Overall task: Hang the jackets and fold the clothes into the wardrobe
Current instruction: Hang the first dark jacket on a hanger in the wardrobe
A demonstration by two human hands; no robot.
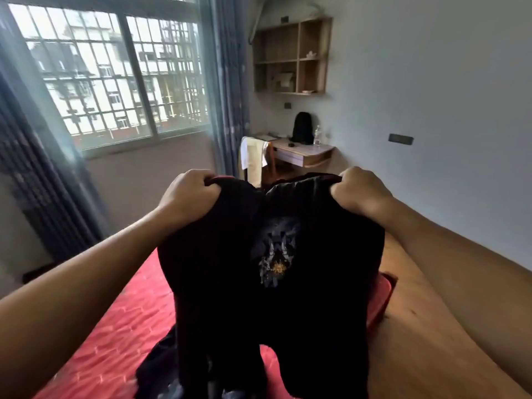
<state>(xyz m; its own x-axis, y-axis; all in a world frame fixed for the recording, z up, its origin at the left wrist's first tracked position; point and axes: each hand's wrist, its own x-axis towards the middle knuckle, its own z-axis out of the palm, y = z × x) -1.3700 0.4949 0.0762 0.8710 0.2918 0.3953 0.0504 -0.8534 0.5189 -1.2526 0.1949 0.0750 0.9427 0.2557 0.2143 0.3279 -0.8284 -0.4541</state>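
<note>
Your left hand (pixel 188 194) and right hand (pixel 359 191) held up a black garment (pixel 253 283) above the red bed (pixel 109 326), fingers clamped on its top edge, its printed emblem facing you.

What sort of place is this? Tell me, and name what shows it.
Most likely a bedroom, perhaps a dorm room: a bed with a red quilted cover, a small desk with a chair, and a wooden wall shelf. The left hand and right hand grip a black garment over the bed.
</note>
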